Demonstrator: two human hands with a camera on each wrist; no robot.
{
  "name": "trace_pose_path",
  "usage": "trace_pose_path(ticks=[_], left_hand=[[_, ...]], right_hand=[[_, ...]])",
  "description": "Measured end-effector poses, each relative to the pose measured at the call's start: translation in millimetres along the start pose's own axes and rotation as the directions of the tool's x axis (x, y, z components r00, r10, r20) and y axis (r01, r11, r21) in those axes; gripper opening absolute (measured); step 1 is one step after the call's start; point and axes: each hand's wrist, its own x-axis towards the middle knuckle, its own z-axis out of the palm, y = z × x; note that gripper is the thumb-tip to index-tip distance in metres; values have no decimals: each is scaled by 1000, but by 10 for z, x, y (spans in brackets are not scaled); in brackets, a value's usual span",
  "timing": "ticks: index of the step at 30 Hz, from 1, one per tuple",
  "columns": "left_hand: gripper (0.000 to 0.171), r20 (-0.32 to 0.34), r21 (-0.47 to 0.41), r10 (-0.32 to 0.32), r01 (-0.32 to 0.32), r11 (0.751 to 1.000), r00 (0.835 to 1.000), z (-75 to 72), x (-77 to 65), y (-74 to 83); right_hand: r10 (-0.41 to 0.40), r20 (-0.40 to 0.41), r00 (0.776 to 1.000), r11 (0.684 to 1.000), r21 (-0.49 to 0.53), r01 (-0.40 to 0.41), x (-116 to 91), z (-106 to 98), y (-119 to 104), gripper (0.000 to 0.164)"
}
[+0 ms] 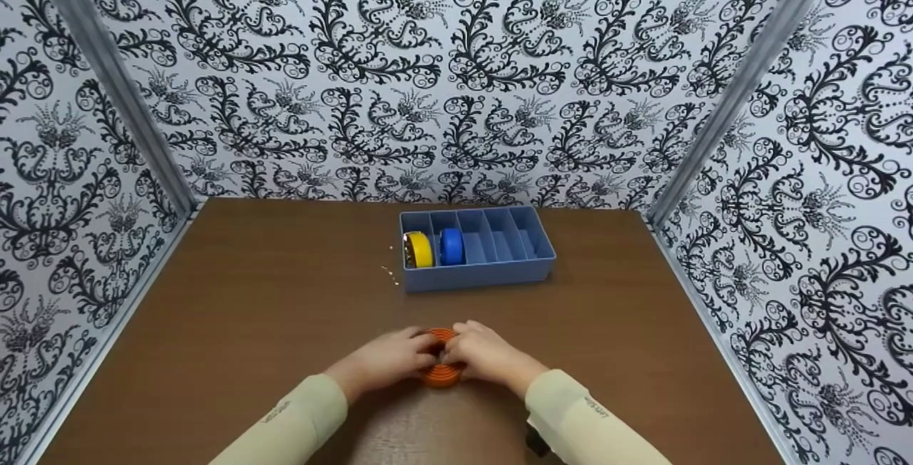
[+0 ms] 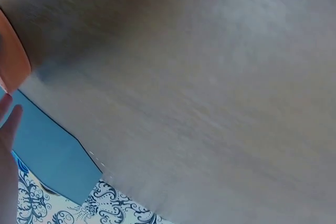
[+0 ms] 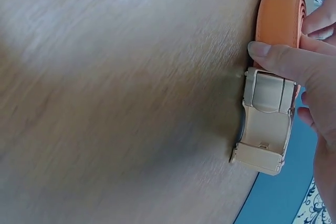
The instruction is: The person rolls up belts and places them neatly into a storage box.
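An orange belt [image 1: 442, 378], wound into a coil, stands on its edge on the brown table between both hands. My left hand [image 1: 396, 356] holds the coil's left side, its fingertips over the top. From the right, my right hand [image 1: 488, 352] pinches the coil, with the thumb on the outer strap and fingers at the coiled side in the right wrist view. A pale metal buckle [image 3: 265, 124] sticks out from the roll below that thumb. In the left wrist view only an edge of the orange strap [image 2: 13, 59] and a few fingers show.
Behind the hands stands a blue-grey divided box [image 1: 478, 276]. A coiled yellow belt [image 1: 422, 249] sits in its leftmost compartment, a coiled blue belt [image 1: 451, 247] in the one beside it. Small white specks [image 1: 390, 274] lie left of the box. Patterned walls enclose the table.
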Motion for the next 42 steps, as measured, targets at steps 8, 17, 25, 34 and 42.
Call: trace_pose_path(ticks=[8,17,25,34,42], left_hand=[[23,-6,-118,-133,132,984,991,43,13,210],[20,-7,-428,-286,255,867,958,-65,111,395],[20,17,-718,-506,363,595,862,-124,69,512],[29,193,-978,-710,192,-83,677,-181,162,630],[28,241,-965,-748,74,-250,618,-271,257,694]], right_hand=[[70,90,993,993,91,-78,-48,-83,62,32],[70,77,995,963,253,-88,-256,-311,119,44],[115,-237,965,976,208,-65,-443,-350,169,42],[290,-512,808,952,237,-192,-406,-356,153,46],[421,-506,753,900,339,-275,-359,-267,42,50]])
